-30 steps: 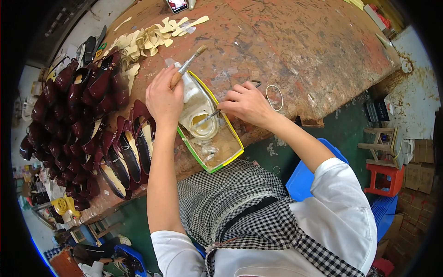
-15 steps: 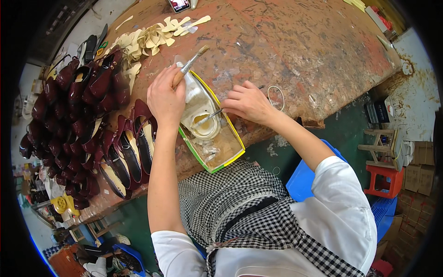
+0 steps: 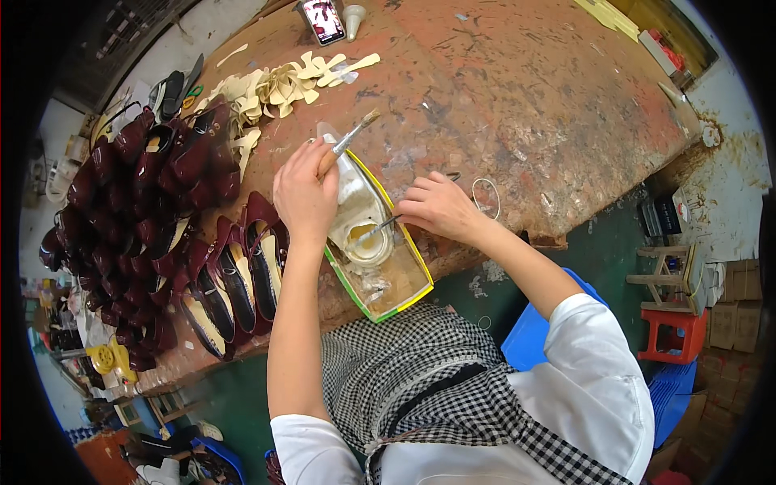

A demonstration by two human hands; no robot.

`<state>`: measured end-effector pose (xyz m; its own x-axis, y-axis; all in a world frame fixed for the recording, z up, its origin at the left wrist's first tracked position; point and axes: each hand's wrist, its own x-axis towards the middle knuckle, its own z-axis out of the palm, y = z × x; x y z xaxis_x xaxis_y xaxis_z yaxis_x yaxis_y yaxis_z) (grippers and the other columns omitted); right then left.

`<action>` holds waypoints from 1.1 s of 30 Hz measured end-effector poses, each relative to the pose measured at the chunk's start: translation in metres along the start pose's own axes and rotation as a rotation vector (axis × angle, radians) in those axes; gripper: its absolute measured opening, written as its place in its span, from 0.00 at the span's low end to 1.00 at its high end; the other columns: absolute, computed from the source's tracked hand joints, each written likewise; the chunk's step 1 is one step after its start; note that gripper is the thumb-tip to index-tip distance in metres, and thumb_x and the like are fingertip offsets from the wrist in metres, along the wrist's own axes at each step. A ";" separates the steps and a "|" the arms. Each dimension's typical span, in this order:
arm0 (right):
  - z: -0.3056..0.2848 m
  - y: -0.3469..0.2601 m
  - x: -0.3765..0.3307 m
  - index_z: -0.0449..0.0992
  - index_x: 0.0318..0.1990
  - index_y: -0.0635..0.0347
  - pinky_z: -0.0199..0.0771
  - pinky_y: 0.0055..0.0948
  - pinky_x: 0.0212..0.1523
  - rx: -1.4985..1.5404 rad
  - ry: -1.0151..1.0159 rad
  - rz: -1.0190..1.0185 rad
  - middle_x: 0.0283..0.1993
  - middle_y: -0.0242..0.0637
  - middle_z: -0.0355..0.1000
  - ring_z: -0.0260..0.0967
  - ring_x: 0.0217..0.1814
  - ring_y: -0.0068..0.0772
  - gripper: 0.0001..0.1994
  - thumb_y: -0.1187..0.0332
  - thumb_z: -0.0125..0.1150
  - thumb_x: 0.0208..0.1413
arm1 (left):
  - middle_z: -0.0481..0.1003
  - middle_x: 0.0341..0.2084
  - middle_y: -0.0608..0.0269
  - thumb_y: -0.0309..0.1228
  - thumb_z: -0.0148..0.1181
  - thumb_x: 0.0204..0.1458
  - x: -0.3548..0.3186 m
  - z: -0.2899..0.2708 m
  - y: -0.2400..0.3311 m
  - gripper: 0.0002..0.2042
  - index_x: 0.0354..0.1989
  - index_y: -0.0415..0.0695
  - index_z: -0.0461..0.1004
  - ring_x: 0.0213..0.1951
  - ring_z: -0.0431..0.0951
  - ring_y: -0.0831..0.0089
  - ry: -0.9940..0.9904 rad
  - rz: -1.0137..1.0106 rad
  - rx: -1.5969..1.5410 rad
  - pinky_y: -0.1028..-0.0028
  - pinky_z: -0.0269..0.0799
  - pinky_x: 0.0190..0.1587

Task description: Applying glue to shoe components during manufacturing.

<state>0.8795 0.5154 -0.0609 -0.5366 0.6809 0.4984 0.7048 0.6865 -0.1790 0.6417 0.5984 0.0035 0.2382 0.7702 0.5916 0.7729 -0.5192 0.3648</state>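
Note:
My left hand (image 3: 304,194) grips a brush (image 3: 347,139) with its bristles pointing up and away, and also rests on a clear plastic bottle (image 3: 349,187) lying over a yellow-green cardboard box (image 3: 402,284) at the table's near edge. My right hand (image 3: 439,208) holds a thin metal stick (image 3: 376,232) whose tip dips into a round pot of pale glue (image 3: 366,242) inside that box. Both forearms come up from below over a checked apron.
Rows of dark red shoes (image 3: 153,218) cover the left of the worn reddish table (image 3: 525,105). Pale cut insoles (image 3: 283,81) lie at the back, next to a phone (image 3: 322,20) and a small cone (image 3: 353,18). A wire ring (image 3: 486,196), blue chair (image 3: 533,331) and red stool (image 3: 669,333) are right.
Both hands stay at the box. The left hand with the brush has shifted slightly; the right hand keeps the stick in the glue pot.

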 end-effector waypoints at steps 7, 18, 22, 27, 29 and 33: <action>-0.001 -0.003 -0.001 0.78 0.38 0.45 0.66 0.33 0.45 -0.083 0.016 0.004 0.32 0.25 0.69 0.70 0.41 0.29 0.05 0.63 0.65 0.55 | 0.84 0.51 0.64 0.30 0.64 0.55 0.000 0.000 0.001 0.12 0.47 0.50 0.85 0.59 0.80 0.61 0.002 0.003 -0.002 0.59 0.70 0.61; -0.008 -0.004 0.008 0.77 0.38 0.45 0.67 0.33 0.46 -0.060 0.006 0.007 0.32 0.24 0.70 0.71 0.41 0.29 0.06 0.62 0.66 0.55 | 0.84 0.51 0.64 0.32 0.64 0.55 -0.001 0.001 -0.002 0.12 0.47 0.50 0.85 0.58 0.80 0.61 0.008 0.003 0.002 0.58 0.71 0.61; -0.004 -0.001 0.008 0.76 0.37 0.45 0.67 0.33 0.46 -0.104 0.033 -0.026 0.33 0.24 0.70 0.70 0.42 0.29 0.05 0.62 0.65 0.55 | 0.84 0.51 0.64 0.31 0.64 0.55 0.000 0.001 0.000 0.12 0.47 0.50 0.85 0.58 0.80 0.61 0.003 -0.004 -0.008 0.59 0.71 0.61; -0.009 -0.004 0.011 0.76 0.36 0.45 0.66 0.34 0.46 -0.124 -0.014 -0.020 0.34 0.24 0.70 0.70 0.42 0.29 0.04 0.62 0.63 0.56 | 0.84 0.51 0.64 0.31 0.64 0.54 0.000 0.000 0.002 0.12 0.46 0.50 0.85 0.58 0.81 0.61 0.004 -0.007 -0.008 0.59 0.71 0.61; -0.013 -0.005 0.013 0.76 0.37 0.45 0.66 0.34 0.46 -0.117 -0.031 -0.018 0.33 0.24 0.70 0.70 0.41 0.29 0.04 0.62 0.64 0.56 | 0.84 0.50 0.64 0.31 0.64 0.54 0.000 0.000 0.001 0.12 0.46 0.50 0.86 0.58 0.81 0.61 0.005 -0.008 -0.006 0.59 0.71 0.61; -0.018 -0.007 0.020 0.76 0.37 0.45 0.66 0.34 0.46 -0.083 -0.031 -0.005 0.32 0.23 0.70 0.70 0.41 0.29 0.06 0.60 0.66 0.56 | 0.84 0.50 0.64 0.31 0.64 0.54 0.000 0.000 0.001 0.12 0.46 0.50 0.86 0.58 0.81 0.61 0.003 -0.012 -0.005 0.59 0.71 0.61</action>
<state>0.8720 0.5193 -0.0343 -0.5533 0.6862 0.4723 0.7375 0.6671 -0.1052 0.6424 0.5982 0.0039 0.2274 0.7753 0.5892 0.7728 -0.5118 0.3753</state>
